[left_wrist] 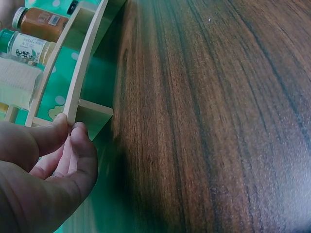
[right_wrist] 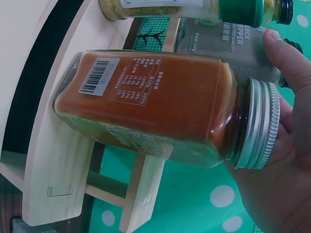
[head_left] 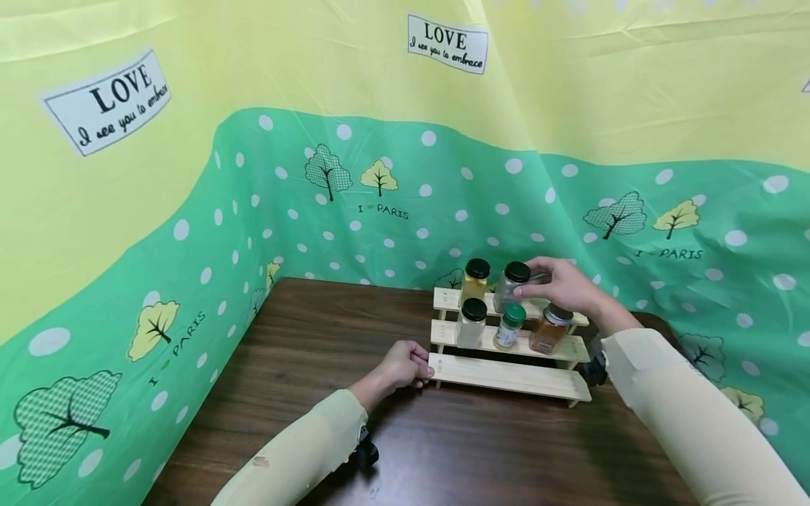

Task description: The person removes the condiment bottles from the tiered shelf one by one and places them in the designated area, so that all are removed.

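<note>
A three-tier pale wooden spice rack (head_left: 506, 376) stands on the table. My left hand (head_left: 403, 365) pinches the left end of its lowest tier between thumb and fingers, seen close in the left wrist view. On the top tier, my right hand (head_left: 560, 284) grips a grey black pepper jar (head_left: 508, 292) with a black lid, thumb in front. To its left is a yellowish jar (head_left: 474, 284) with a black lid. The middle tier bears a pale black-lidded jar (head_left: 471, 327), a small green-capped jar (head_left: 508, 329) and a reddish-brown spice jar (right_wrist: 146, 102) with a silver lid.
The dark wood table (head_left: 329, 330) extends left and forward of the rack. A green and yellow printed cloth (head_left: 405, 176) hangs behind and along the left side. Small black devices (head_left: 365, 450) are strapped at both wrists.
</note>
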{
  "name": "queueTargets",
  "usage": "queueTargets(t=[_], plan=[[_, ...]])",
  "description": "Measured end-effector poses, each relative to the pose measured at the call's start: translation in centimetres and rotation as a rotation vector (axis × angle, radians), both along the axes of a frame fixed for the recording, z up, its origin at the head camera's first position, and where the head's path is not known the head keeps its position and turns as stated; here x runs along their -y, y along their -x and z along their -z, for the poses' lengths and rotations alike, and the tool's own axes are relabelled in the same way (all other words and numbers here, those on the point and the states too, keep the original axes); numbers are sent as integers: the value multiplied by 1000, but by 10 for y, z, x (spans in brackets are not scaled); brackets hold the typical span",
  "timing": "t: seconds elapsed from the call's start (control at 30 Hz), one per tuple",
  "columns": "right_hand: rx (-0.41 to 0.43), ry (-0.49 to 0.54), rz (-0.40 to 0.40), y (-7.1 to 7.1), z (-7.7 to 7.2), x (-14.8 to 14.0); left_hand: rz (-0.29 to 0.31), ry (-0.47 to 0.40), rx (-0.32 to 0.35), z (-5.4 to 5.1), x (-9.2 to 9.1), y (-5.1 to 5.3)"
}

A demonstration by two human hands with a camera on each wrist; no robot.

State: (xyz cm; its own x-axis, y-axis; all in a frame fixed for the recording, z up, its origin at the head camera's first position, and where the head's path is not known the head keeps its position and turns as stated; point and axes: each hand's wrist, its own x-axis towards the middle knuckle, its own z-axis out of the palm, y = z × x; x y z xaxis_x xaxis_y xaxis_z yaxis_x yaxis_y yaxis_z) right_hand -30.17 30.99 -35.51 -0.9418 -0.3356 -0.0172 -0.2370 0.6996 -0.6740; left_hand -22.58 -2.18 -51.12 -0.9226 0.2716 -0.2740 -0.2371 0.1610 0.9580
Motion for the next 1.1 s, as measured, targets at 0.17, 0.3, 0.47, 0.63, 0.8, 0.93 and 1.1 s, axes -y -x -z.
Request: queueTargets(t=[0.17,0.3,0.47,0.63,0.8,0.93,1.1], plan=[[-16,21,18,0,2,-2,-5,-9,3,1,0,0],[-36,36,22,-2,0,-7,-1,-3,3,-1,0,-1],[-49,33,37,-4,-7,-19,2,13,-1,-4,0,-2],[-71,-8,82,-8,-18,-34,1,17,1,-4,0,-1],[-99,-27,144,-10,-30,-52,2,12,5,-4,0,-1],[-95,-67,192,-15,-38,-72,3,14,-2,-5,-1,-2],[-95,-127,247,-23,-40,-102,4,16,3,-5,0,-2]])
